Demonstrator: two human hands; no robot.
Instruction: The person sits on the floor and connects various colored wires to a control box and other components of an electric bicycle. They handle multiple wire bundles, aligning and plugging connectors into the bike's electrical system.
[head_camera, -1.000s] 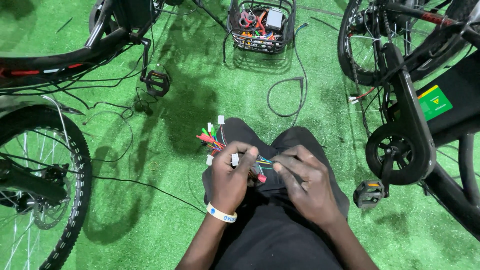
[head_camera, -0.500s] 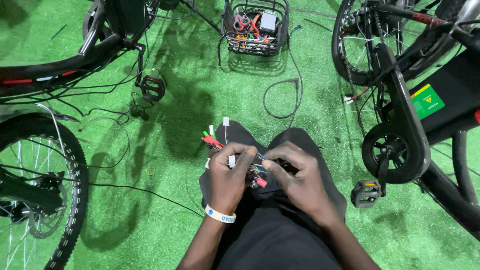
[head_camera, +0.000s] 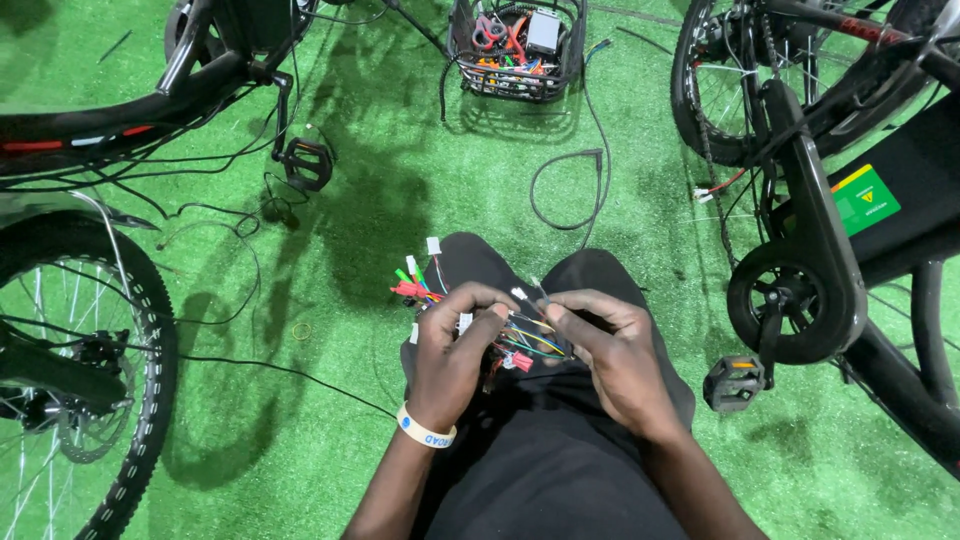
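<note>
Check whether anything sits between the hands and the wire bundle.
Nothing visible does. The left hand and right hand both already grip the wire bundle over the lap, fingers pinching individual wires. The basket and loose cable lie apart on the turf.

Wires (head_camera: 520, 340) red, green, yellow, perhaps blue; turf (head_camera: 380, 220) green.

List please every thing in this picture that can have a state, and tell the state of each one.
left hand: closed around the wire bundle
right hand: pinching thin wires of the bundle
wire bundle: held over the lap, connectors fanned out, unplugged
wire basket: standing on the turf, filled with tools and parts
black cable: loose on the turf, looped
pedal: attached to its crank
</note>
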